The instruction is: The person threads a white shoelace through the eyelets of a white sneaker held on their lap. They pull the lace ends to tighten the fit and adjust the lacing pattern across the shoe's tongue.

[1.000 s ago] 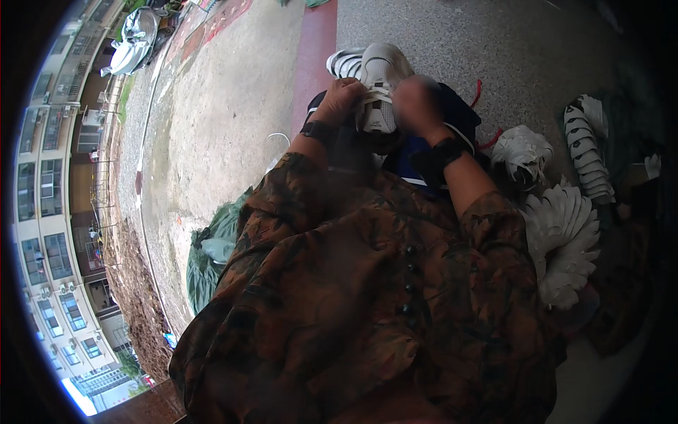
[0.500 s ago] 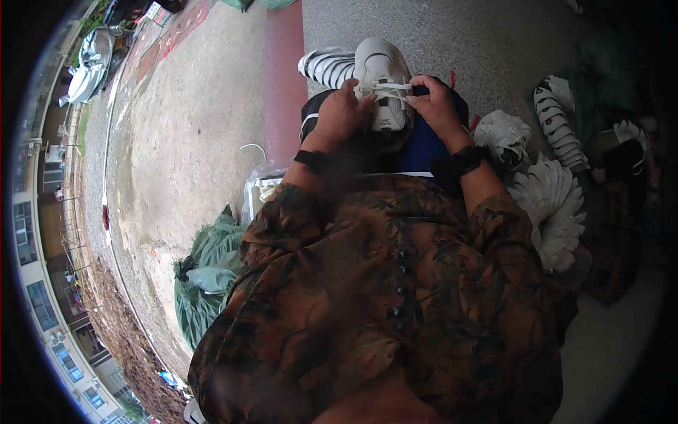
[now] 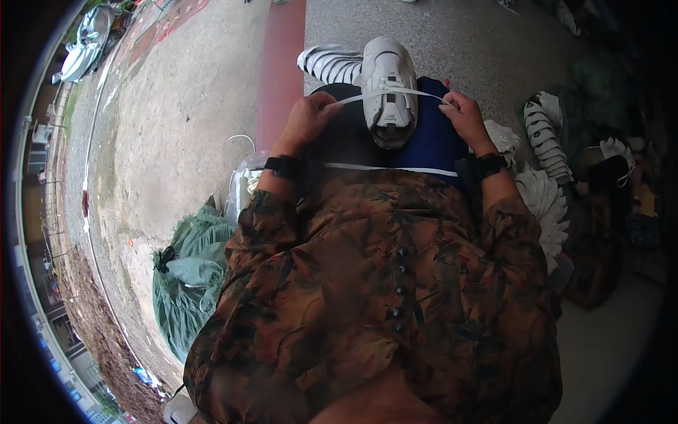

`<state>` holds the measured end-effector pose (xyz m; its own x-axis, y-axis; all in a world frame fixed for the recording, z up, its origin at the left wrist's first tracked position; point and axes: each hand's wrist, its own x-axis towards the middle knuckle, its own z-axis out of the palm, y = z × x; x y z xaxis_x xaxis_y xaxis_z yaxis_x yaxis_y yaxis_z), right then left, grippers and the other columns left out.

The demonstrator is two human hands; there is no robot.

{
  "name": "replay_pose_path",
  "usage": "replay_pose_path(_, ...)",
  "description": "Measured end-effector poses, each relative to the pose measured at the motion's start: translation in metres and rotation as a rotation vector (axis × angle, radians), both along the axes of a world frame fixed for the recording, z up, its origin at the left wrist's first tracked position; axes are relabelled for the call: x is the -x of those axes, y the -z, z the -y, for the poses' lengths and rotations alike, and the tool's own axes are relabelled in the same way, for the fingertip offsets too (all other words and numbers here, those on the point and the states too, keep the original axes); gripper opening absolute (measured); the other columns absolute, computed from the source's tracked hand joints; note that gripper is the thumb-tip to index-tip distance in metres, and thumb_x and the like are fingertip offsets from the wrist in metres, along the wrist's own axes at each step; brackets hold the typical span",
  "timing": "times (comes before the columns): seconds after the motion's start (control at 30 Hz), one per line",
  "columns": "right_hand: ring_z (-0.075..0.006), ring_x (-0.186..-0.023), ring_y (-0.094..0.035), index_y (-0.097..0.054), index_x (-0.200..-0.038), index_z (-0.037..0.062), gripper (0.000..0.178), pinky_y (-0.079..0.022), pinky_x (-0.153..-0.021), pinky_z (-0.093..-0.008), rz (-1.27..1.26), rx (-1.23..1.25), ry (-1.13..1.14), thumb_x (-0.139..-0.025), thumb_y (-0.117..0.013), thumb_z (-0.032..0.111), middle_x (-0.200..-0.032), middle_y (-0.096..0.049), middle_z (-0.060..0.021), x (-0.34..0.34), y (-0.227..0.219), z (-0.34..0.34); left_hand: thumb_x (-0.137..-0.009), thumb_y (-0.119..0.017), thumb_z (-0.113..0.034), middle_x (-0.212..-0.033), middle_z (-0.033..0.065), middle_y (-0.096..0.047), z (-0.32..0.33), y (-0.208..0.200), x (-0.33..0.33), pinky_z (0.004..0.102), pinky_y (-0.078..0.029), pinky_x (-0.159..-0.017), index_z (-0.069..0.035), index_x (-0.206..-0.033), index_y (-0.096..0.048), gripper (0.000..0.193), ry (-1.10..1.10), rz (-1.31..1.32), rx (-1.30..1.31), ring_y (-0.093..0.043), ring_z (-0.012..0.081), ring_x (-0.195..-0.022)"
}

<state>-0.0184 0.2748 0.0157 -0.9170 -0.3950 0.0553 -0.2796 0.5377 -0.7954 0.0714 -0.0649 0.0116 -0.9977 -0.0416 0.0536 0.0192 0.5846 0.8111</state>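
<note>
A white and grey sneaker (image 3: 389, 63) rests on my lap between my thighs, its toe pointing away from me. My left hand (image 3: 308, 121) is off to the shoe's left, thumb and fingers pinched on one end of the flat white shoelace (image 3: 353, 98). On the other side my right hand (image 3: 465, 119) pinches the lace's opposite end. The lace runs across the shoe's upper and out to both hands. To the left of the shoe lies a row of stacked white shoe pieces (image 3: 330, 65) with dark edges.
On the right lie another stacked row of white pieces (image 3: 547, 141) and a fanned white pile (image 3: 542, 205). A green sack (image 3: 189, 283) and a clear plastic bag (image 3: 240, 191) sit at my left. A red stripe (image 3: 279, 78) crosses the ground ahead.
Both hands have moved apart from the shoe, left hand leftward and right hand rightward, drawing the lace ends out. The shoe now shows more fully between them.
</note>
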Motion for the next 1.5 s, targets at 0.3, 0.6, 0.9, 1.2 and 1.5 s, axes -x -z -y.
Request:
replay_pose_path(0.3,-0.0340,-0.091,-0.059,-0.055,-0.098,0.0019,0.028,-0.047,-0.077,-0.0379,-0.237,-0.120,-0.171,-0.071,-0.060,0.001,-0.094,-0.059,-0.0191,-0.003,-0.016,0.070,-0.077,-0.066,-0.024,-0.074,0.0191,-0.063,-0.054,-0.024,0.015,0.0385,-0.049,-0.068,0.000,-0.089,-0.064,0.026,0.151,-0.141,0.033,-0.063,0.0333,-0.073)
replay_pose_path(0.6,-0.0374,-0.077,-0.062,-0.061,-0.088,0.0093,0.013,-0.048,-0.069,-0.0467,-0.455,-0.486,-0.158,-0.077,-0.053,0.012,-0.077,-0.063,-0.0179,0.009,-0.040,0.090,-0.076,-0.062,-0.025,-0.076,0.0166,-0.065,-0.063,-0.022,0.020,0.0412,-0.050,-0.065,-0.009,-0.090,-0.066,0.021,0.156,-0.234,0.301,-0.063,0.0330,-0.070)
replay_pose_path(0.9,-0.0361,-0.064,-0.059,-0.058,-0.087,0.0102,0.011,-0.046,-0.056,-0.0460,-0.654,-0.461,-0.344,-0.079,-0.050,0.008,-0.063,-0.056,-0.0153,0.001,-0.019,0.026,-0.076,-0.062,-0.022,-0.080,0.0136,-0.066,-0.033,-0.006,0.016,0.0391,-0.051,-0.071,-0.015,-0.092,-0.066,0.017,0.026,-0.150,0.338,-0.064,0.0320,-0.078)
replay_pose_path(1.2,-0.0350,-0.064,-0.059,-0.062,-0.089,0.0061,0.009,-0.045,-0.052,-0.0400,-0.607,-0.344,-0.239,-0.085,-0.056,0.012,-0.068,-0.058,-0.0174,-0.008,0.000,-0.023,-0.079,-0.065,-0.021,-0.080,0.0098,-0.066,0.012,-0.015,-0.022,0.0368,-0.051,-0.063,-0.013,-0.084,-0.066,0.010,0.063,-0.295,0.337,-0.064,0.0291,-0.073)
replay_pose_path(1.5,-0.0160,-0.064,-0.057,-0.061,-0.088,-0.0012,0.012,-0.044,-0.061,-0.0290,-0.310,-0.064,0.123,-0.085,-0.057,0.010,-0.070,-0.060,-0.0130,-0.014,0.033,-0.116,-0.080,-0.069,-0.012,-0.068,0.0020,-0.063,0.107,0.054,-0.062,0.0254,-0.046,-0.056,-0.003,-0.083,-0.067,0.009,-0.235,0.013,-0.182,-0.056,0.0106,-0.061)
